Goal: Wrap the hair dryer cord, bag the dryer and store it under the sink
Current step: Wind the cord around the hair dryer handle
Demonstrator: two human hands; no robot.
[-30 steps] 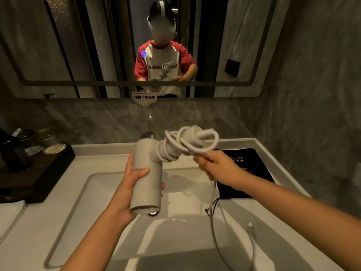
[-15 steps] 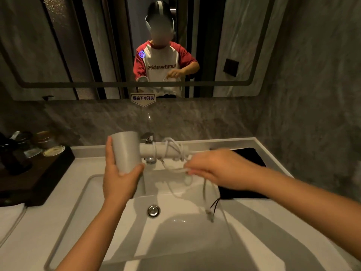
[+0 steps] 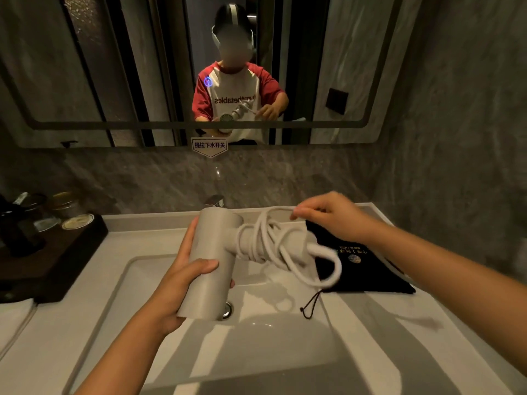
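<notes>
White cord point(image 3: 271, 243) coils the dryer point(image 3: 209, 266) handle — left hand point(image 3: 182, 280) grips barrel, right hand point(image 3: 328, 216) pinches a loop.

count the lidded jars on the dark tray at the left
2 can be made out: one jar at the back of the dark tray, and one with a pale round lid in front of it. Darker items further left are too dim to tell.

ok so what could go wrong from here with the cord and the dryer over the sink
The cord sits in loose, uneven loops on the handle, and one large loop hangs free, so the wrap may slip off or snag at the black bag. The left hand alone holds the hair dryer above the basin; a slip could drop it in.
</notes>
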